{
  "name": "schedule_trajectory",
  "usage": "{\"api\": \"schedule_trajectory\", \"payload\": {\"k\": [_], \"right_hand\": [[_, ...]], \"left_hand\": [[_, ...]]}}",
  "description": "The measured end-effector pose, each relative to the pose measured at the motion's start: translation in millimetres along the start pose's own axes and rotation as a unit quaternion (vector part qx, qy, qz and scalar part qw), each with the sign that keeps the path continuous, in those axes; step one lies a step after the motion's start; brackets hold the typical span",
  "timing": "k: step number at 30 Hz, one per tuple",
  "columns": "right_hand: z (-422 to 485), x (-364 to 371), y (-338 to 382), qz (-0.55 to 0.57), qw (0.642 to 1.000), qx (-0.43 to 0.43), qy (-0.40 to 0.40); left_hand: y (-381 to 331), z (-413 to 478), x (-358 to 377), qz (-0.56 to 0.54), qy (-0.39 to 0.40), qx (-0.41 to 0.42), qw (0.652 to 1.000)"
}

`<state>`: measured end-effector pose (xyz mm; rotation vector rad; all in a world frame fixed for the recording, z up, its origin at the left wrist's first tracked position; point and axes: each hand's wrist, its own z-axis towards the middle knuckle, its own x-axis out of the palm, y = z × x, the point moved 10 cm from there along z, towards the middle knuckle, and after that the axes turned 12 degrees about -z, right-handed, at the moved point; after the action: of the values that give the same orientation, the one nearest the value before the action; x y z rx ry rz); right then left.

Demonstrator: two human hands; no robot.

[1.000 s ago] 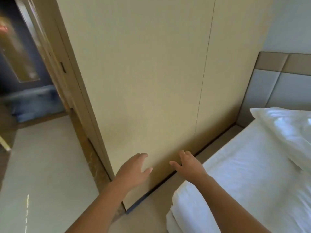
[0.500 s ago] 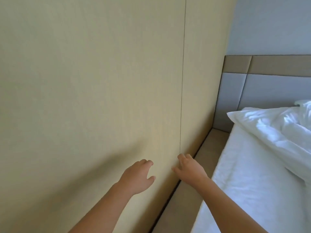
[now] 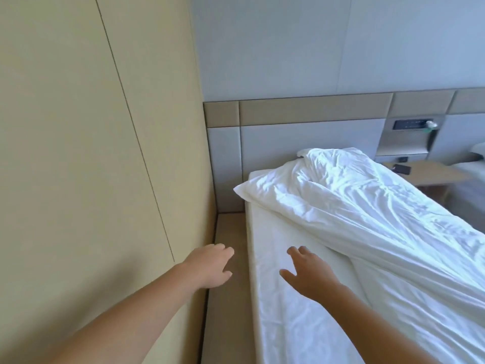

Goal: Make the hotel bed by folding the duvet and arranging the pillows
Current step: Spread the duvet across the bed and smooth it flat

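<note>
1 narrow floor gap (image 3: 228, 261) left of mattress (image 3: 265, 227), walled by beige wall panel (image 3: 78, 153) on its far side, closed by headboard (image 3: 288, 143) at the head end. Bare sheet strip (image 3: 278, 324) along mattress left edge: passable. Heaped duvet (image 3: 367, 219) blocks mattress middle and right. Beyond mattress right side, near headboard: nightstand (image 3: 430, 176).

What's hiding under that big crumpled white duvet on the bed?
The duvet lies on the white sheeted mattress, which shows bare along the wall side. Whatever else is beneath, a pillow perhaps, is covered and cannot be seen.
</note>
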<state>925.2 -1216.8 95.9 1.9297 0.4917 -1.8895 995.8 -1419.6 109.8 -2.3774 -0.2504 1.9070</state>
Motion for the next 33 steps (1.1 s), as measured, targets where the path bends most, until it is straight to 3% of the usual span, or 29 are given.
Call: {"api": "schedule_trajectory", "payload": {"k": [4,8,13,26,33], "right_hand": [[76.0,-18.9,-25.9,0.006,0.998,0.065,-0.017],[157.2,-35.8,-27.1,0.012,0.994,0.105,-0.006],[234.0,-46.6,-31.4,0.005,0.988,0.151,-0.017],[376.6,25.1,-82.7,0.018,0.988,0.148,0.031],[457.9,53.8,-100.8,0.022,0.989,0.133,0.056]], "left_hand": [[23.3,104.6,-34.6,0.026,0.005,0.039,0.999],[40.2,193.2,-60.3,-0.018,0.003,0.060,0.998],[50.7,275.0,-41.6,-0.043,0.025,0.085,0.995],[107.8,401.7,-77.3,-0.088,-0.028,0.050,0.994],[134.1,482.8,-82.8,-0.076,-0.015,0.043,0.996]]}}
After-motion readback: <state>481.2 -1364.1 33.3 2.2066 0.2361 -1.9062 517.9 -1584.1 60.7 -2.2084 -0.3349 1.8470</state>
